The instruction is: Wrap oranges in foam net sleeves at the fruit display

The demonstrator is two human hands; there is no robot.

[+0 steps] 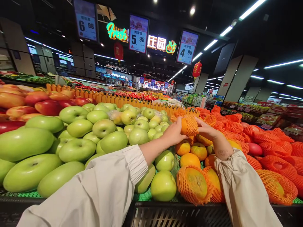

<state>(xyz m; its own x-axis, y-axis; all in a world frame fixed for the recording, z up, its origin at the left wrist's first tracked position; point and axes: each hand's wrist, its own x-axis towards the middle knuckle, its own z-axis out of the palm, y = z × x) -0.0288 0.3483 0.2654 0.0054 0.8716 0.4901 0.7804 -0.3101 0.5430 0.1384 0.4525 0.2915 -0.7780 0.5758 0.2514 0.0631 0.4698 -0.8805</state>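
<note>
Between my two hands is an orange (189,125) wrapped in orange foam netting, raised a little over the pile of oranges. My left hand (174,131) grips its left side, fingers closed round it. On the other side my right hand (208,130) is closed against the netting, its fingertips partly hidden behind the fruit. Below lie bare oranges (190,160), and a netted orange (193,184) rests at the front edge. Green apples (163,186) fill the space under and left of my left forearm.
A clear divider (176,164) separates apples from oranges. Red-netted fruit (272,151) is heaped at right, red and yellow apples (47,107) at far left. A low yellow fence (123,101) runs behind. A black crate edge (151,214) borders the front. Price signs (138,34) hang overhead.
</note>
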